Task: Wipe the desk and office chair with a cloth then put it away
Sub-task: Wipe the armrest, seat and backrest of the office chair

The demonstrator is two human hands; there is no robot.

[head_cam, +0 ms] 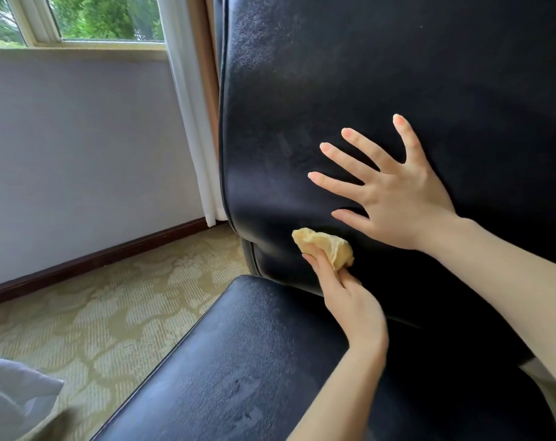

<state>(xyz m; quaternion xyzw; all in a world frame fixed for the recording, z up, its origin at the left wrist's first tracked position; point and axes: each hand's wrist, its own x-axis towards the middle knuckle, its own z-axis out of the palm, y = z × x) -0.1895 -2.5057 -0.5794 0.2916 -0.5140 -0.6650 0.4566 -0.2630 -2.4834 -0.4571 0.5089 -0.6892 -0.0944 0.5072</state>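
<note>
A black leather office chair fills the right of the view, its backrest upright and its seat below. My left hand grips a crumpled yellow cloth and holds it against the lower left part of the backrest, just above the gap to the seat. Just above the cloth, my right hand lies flat on the backrest with its fingers spread wide. The desk is not in view.
Patterned beige carpet lies left of the chair. A pale wall with a dark wooden skirting board stands behind it, with a window above. A white curtain hangs beside the backrest. Something white and soft shows at the lower left.
</note>
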